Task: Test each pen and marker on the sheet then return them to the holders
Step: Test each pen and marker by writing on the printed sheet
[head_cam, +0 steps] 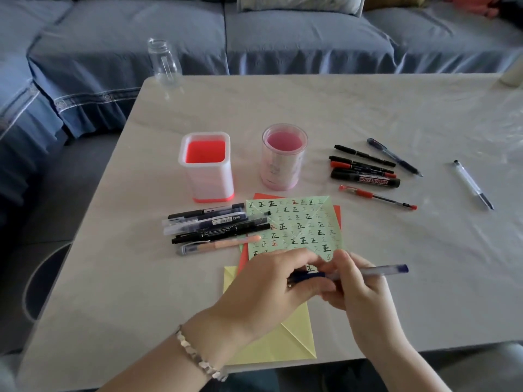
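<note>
My right hand (358, 290) grips a blue-capped clear pen (373, 270) that lies across the near edge of the green test sheet (300, 224), which is covered in written marks. My left hand (271, 284) pinches the pen's dark blue front end (305, 275). Two empty holders stand behind the sheet: a square white and red one (206, 168) and a round pink one (283, 158). Several pens lie in a pile left of the sheet (215, 227). Several markers and pens lie to the right (368, 171).
A single clear pen (472, 183) lies far right on the table (396, 250). Yellow paper (285, 343) and orange paper (337, 212) lie under the green sheet. A clear glass jar (164, 62) stands at the far left corner. A blue sofa (254, 38) runs behind the table.
</note>
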Action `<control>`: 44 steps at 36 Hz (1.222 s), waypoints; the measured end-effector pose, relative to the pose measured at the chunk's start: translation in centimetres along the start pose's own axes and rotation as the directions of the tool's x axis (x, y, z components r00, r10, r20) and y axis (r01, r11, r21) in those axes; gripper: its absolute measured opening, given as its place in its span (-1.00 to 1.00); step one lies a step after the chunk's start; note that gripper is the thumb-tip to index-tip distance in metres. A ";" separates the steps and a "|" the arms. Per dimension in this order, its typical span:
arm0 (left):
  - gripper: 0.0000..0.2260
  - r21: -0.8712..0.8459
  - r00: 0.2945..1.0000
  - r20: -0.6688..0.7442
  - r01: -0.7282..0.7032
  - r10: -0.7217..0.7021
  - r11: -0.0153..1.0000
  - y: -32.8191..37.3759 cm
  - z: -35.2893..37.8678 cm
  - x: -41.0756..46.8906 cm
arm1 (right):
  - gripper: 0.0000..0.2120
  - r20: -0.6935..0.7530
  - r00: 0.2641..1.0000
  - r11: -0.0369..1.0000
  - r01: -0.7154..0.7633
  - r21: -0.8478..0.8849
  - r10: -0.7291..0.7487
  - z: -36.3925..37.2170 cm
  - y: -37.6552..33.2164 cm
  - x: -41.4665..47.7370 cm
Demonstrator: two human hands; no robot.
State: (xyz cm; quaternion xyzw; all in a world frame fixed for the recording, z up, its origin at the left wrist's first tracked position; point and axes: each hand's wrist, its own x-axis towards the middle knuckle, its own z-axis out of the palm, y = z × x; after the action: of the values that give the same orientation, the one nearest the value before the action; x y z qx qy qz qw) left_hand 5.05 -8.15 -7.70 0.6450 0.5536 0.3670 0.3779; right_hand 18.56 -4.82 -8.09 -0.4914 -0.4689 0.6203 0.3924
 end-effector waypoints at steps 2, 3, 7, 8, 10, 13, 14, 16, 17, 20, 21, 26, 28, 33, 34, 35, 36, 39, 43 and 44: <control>-0.87 -0.069 0.998 0.035 0.054 -0.051 0.996 -0.1 0.5 0.5 | -0.65 0.037 0.999 1.000 -0.016 -0.001 0.016 -0.6 0.2 0.4; -0.86 -0.072 0.997 0.032 0.070 -0.068 0.995 -0.3 0.7 0.7 | -0.65 0.058 0.998 1.000 -0.025 -0.011 0.026 -0.9 0.2 0.6; -0.78 0.122 0.998 -0.051 0.039 -0.033 0.992 -1.4 0.7 1.0 | -0.60 0.224 0.975 0.951 0.057 -0.304 0.013 -3.1 0.8 3.0; -0.76 0.183 0.996 -0.091 0.022 -0.005 0.983 -1.8 0.4 1.0 | -0.55 0.201 0.980 0.890 0.090 -0.447 0.002 -4.1 1.2 4.1; -0.72 0.261 0.986 -0.162 0.013 0.030 0.965 -2.6 -0.5 1.0 | -0.64 0.042 0.995 0.744 0.094 -0.662 -0.088 -6.2 1.8 6.6; -0.77 0.325 0.963 -0.268 0.065 0.026 0.944 -3.6 -2.0 0.7 | -0.66 -0.086 0.949 0.468 0.069 -0.881 -0.302 -8.8 1.4 10.0; -0.80 0.364 0.949 -0.312 0.084 0.037 0.928 -3.9 -2.5 0.7 | -0.64 -0.096 0.942 0.409 0.047 -0.911 -0.321 -9.5 1.2 11.1; -0.84 0.425 0.913 -0.403 0.119 0.070 0.897 -4.5 -3.7 0.9 | -0.59 -0.088 0.948 0.305 0.010 -0.952 -0.307 -10.3 1.1 13.0; -0.84 0.447 0.896 -0.437 0.142 0.077 0.883 -4.9 -4.4 1.0 | -0.56 -0.081 0.953 0.264 -0.001 -0.964 -0.292 -10.6 1.2 13.8; -0.78 0.593 0.887 -0.448 0.198 0.115 0.781 -6.7 -6.4 1.4 | -0.56 -0.054 0.962 0.172 -0.008 -0.985 -0.267 -11.0 1.3 15.1; -0.78 0.641 0.888 -0.446 0.230 0.112 0.732 -7.2 -7.0 1.5 | -0.57 -0.044 0.958 0.169 0.005 -0.986 -0.282 -11.1 1.5 15.2; -0.86 0.714 0.867 -0.495 0.368 0.059 0.596 -9.9 -8.1 1.4 | -0.64 -0.016 0.941 0.186 0.050 -0.981 -0.339 -10.6 2.0 14.4; -0.81 0.712 0.858 -0.505 0.357 0.088 0.604 -10.1 -7.9 1.3 | -0.69 -0.050 0.943 0.294 0.052 -0.955 -0.328 -10.0 1.8 13.3; -0.62 0.654 0.927 -0.319 0.063 0.199 0.754 -7.4 -5.7 1.1 | -0.78 0.112 0.909 0.501 0.320 -0.804 -0.401 -7.1 -0.1 9.4; -0.60 0.632 0.936 -0.269 -0.009 0.229 0.775 -6.9 -5.1 1.0 | -0.79 0.178 0.905 0.517 0.372 -0.771 -0.386 -6.3 -0.8 8.4; -0.58 0.622 0.941 -0.216 -0.074 0.262 0.780 -6.3 -4.6 1.0 | -0.79 0.242 0.905 0.532 0.405 -0.743 -0.351 -5.5 -1.4 7.4; -0.57 0.626 0.943 -0.159 -0.134 0.294 0.768 -5.9 -4.1 1.0 | -0.80 0.301 0.904 0.550 0.424 -0.720 -0.303 -4.8 -2.1 6.3; -0.61 0.685 0.924 -0.044 -0.250 0.381 0.685 -5.0 -2.8 1.0 | -0.77 0.405 0.896 0.652 0.417 -0.634 -0.180 -2.9 -3.5 3.9; -0.76 0.679 0.888 -0.094 -0.273 0.450 0.681 -4.1 -1.8 0.9 | -0.84 0.312 0.942 0.935 0.213 -0.283 -0.121 -1.4 -4.8 2.5; -0.77 0.643 0.891 -0.112 -0.272 0.440 0.716 -3.9 -1.7 0.9 | -0.91 0.284 0.951 0.972 0.172 -0.163 -0.121 -1.2 -5.0 2.3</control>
State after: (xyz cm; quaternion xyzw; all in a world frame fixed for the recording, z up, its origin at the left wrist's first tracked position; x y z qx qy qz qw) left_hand 1.88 -6.77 -10.36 0.7735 0.5502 0.3146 -0.0051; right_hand 19.37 -1.16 -3.89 -0.3996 -0.6092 0.6045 0.3221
